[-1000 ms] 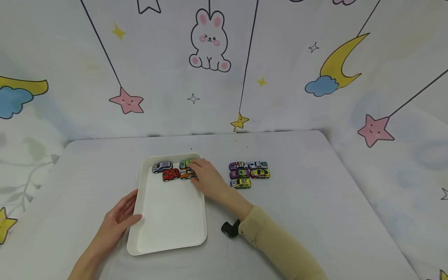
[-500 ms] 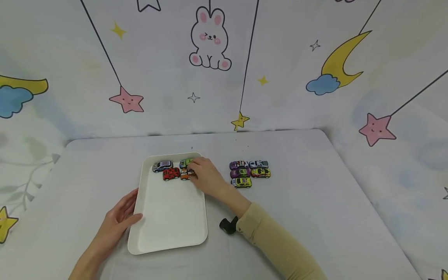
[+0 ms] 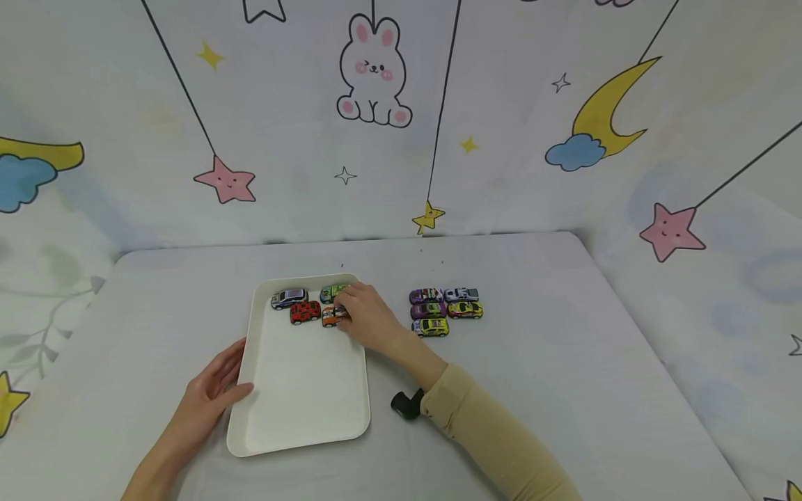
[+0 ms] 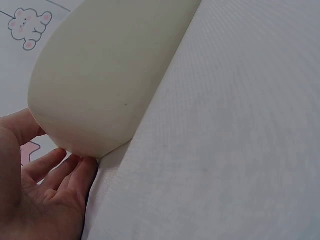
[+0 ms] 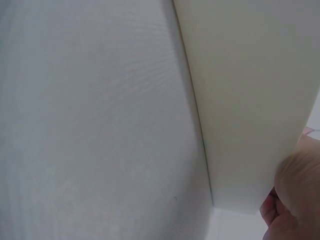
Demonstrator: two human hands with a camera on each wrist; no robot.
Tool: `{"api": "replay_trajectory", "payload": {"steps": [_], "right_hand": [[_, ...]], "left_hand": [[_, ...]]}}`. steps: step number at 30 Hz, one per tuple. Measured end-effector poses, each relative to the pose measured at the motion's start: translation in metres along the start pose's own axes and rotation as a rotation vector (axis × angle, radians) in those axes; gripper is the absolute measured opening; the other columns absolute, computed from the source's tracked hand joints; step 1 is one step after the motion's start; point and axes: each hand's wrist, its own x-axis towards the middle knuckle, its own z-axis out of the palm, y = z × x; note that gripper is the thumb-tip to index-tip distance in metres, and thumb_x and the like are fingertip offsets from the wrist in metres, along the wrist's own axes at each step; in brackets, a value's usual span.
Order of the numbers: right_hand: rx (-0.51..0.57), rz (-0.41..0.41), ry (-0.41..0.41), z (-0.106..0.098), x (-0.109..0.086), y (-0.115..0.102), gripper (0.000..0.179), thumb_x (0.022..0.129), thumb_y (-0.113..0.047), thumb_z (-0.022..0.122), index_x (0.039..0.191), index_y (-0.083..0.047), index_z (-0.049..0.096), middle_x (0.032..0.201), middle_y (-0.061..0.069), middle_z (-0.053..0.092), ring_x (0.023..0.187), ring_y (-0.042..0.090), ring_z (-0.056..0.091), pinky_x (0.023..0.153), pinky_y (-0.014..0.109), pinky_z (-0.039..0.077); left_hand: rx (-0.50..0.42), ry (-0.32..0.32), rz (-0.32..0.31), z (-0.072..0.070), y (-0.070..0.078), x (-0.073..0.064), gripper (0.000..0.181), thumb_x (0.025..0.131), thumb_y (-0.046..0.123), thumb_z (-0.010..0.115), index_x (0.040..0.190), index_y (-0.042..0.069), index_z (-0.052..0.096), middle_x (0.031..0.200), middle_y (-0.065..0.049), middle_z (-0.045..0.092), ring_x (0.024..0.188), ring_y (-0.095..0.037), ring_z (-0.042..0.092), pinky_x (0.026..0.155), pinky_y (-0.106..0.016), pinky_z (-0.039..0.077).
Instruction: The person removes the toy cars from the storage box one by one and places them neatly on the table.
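A white tray [image 3: 301, 390] lies on the table in the head view. My left hand [image 3: 209, 390] holds its left side, thumb over the rim and fingers against the outer wall. The left wrist view shows those fingertips at the tray's corner [image 4: 80, 130]. At the tray's far right, my right hand [image 3: 372, 320] pinches an orange toy car [image 3: 332, 316], partly covering it. A green toy car [image 3: 331, 293] sits just behind, its right end hidden by the hand. Left of these are a red toy car [image 3: 305, 312] and a silver-blue toy car [image 3: 289, 298].
Right of the tray, several toy cars stand grouped, among them a purple one [image 3: 429, 310], a white one [image 3: 461, 294] and a yellow one [image 3: 430, 327]. A black object [image 3: 407, 403] shows beside the right sleeve [image 3: 495, 431]. A patterned cloth [image 3: 501, 104] rises behind the table.
The orange toy car has shifted slightly toward the tray's near side under my right hand, widening its gap from the green one. My left hand and the tray stay in place.
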Motion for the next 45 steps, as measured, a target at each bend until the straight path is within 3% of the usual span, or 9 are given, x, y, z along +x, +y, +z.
{"api": "replay_trajectory", "payload": {"steps": [7,15,24,30,40,45], "right_hand": [[0.025,-0.003,0.029,0.003,-0.003,0.002,0.026,0.088,-0.014,0.077,0.112,-0.007,0.07,0.11,0.004,0.07,0.107,0.019,0.058,0.095,0.033,0.049],[0.101,-0.02,0.088,0.007,-0.006,0.007,0.026,0.088,-0.013,0.077,0.113,-0.006,0.071,0.113,0.005,0.07,0.11,0.02,0.059,0.101,0.036,0.049],[0.134,-0.074,0.121,0.004,-0.013,0.009,0.028,0.089,-0.02,0.077,0.114,-0.008,0.072,0.114,0.006,0.07,0.109,0.022,0.061,0.096,0.037,0.052],[0.166,-0.133,0.133,0.0,-0.022,0.006,0.03,0.089,-0.019,0.077,0.116,-0.008,0.072,0.119,0.007,0.069,0.112,0.024,0.062,0.095,0.039,0.053],[0.17,-0.186,0.295,-0.008,-0.04,0.008,0.029,0.085,-0.014,0.081,0.112,-0.006,0.073,0.114,0.007,0.069,0.108,0.019,0.066,0.095,0.025,0.056],[0.194,-0.205,0.381,-0.011,-0.05,0.018,0.03,0.084,-0.011,0.082,0.111,-0.006,0.073,0.113,0.007,0.069,0.108,0.019,0.066,0.095,0.025,0.056]], "left_hand": [[-0.027,0.0,0.011,0.002,0.002,-0.002,0.069,0.098,0.003,0.061,0.157,0.005,0.026,0.164,-0.012,0.027,0.13,0.018,0.039,0.101,-0.001,0.037],[0.013,0.007,-0.009,0.001,0.001,0.0,0.07,0.098,0.007,0.062,0.158,0.008,0.026,0.164,-0.008,0.029,0.128,0.02,0.039,0.101,-0.001,0.037],[-0.013,0.011,0.016,0.004,-0.002,-0.001,0.07,0.097,0.004,0.062,0.157,0.004,0.026,0.163,-0.018,0.026,0.128,0.019,0.04,0.101,-0.002,0.038],[-0.006,0.008,-0.005,0.003,-0.002,-0.001,0.071,0.098,0.006,0.062,0.158,0.007,0.025,0.164,-0.006,0.029,0.128,0.02,0.039,0.101,0.0,0.037],[-0.016,0.008,0.005,0.003,0.001,-0.002,0.07,0.098,0.004,0.062,0.157,0.005,0.026,0.163,-0.015,0.027,0.128,0.019,0.04,0.101,-0.001,0.037],[0.003,0.009,0.003,0.001,-0.001,-0.001,0.07,0.098,0.005,0.062,0.158,0.007,0.025,0.163,-0.009,0.029,0.129,0.019,0.039,0.101,-0.001,0.036]]}}
